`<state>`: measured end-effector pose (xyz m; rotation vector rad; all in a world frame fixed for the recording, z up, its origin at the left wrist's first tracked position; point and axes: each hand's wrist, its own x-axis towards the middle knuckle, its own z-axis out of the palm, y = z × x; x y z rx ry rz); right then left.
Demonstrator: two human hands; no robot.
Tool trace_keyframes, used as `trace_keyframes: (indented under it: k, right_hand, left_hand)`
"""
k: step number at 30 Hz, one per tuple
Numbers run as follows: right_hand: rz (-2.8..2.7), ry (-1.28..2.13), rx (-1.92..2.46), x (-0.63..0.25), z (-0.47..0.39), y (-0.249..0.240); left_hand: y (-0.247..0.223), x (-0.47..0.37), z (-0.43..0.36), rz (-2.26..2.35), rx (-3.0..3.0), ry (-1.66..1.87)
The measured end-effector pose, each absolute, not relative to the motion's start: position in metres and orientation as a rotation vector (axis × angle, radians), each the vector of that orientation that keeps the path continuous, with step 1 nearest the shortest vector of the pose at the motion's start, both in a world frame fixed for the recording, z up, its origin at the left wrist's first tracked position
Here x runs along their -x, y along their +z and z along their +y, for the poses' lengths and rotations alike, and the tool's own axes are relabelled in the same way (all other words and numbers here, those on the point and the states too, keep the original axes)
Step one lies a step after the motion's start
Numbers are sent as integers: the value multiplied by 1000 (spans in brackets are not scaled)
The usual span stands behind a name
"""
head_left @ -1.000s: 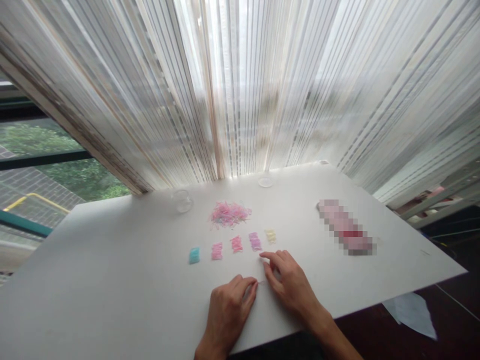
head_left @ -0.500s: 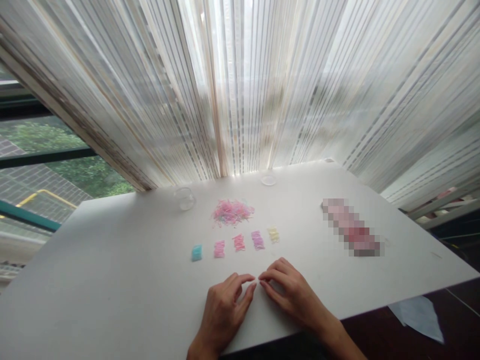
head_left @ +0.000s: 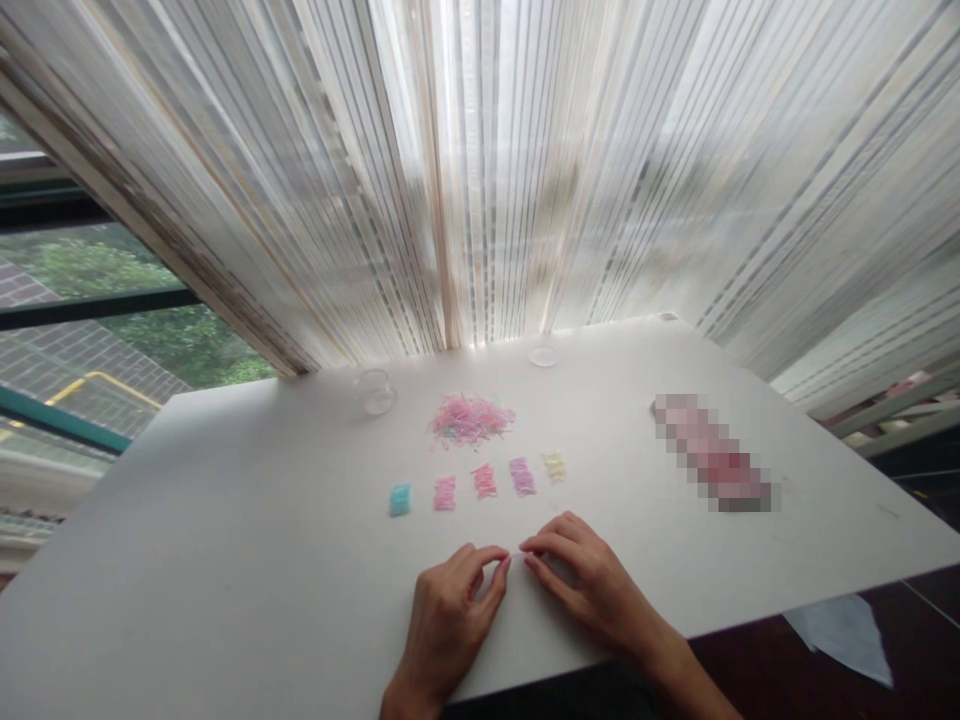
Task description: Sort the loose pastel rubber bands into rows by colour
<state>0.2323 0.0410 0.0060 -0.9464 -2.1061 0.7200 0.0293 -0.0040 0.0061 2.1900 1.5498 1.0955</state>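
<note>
My left hand [head_left: 459, 612] rests near the table's front edge, thumb and forefinger pinched together. Facing it, my right hand [head_left: 589, 580] pinches too. Between their fingertips spans a tiny pale lilac elastic band [head_left: 517, 556], each hand on one end. Beyond the hands runs a row of small sorted groups of bands: blue [head_left: 400, 499], pink [head_left: 445, 493], coral [head_left: 484, 481], purple [head_left: 522, 477] and yellow [head_left: 554, 466]. Behind that row lies a loose heap of mixed pastel bands [head_left: 472, 419].
A clear round container [head_left: 375, 392] stands at the back left of the white table [head_left: 225, 560]. Its likely lid, a clear disc [head_left: 544, 357], lies at the back. To the right is a pixelated pink object [head_left: 712, 455]. A curtain [head_left: 480, 180] hangs along the far edge.
The fingertips have drawn slightly apart, and the pale band now shows between them. The whole view has shifted a little; the groups and heap stay as they were.
</note>
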Motion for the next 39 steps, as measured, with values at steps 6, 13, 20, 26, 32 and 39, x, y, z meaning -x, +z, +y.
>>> trace_keyframes:
  k: [6,13,20,26,32,39]
  right_hand:
    - [-2047,736,958,-233,40,6]
    - [-2049,759,957,-234,39,6]
    - [-2055,753,945,-234,40,4]
    - [-2056,774,964,-233,41,3]
    - [-2052,765,969,-233,40,4]
    - [-2065,746,968,-233,41,5]
  left_hand:
    - [6,-29,-3,1572,-2172,1106]
    - [8,-30,-3,1568,-2180,1095]
    - [6,-30,-3,1547,-2219,1107]
    - [6,-30,-3,1554,-2232,1101]
    - [6,-31,-2,1556,-2234,1086]
    - [6,-31,-3,1573,-2230,1069]
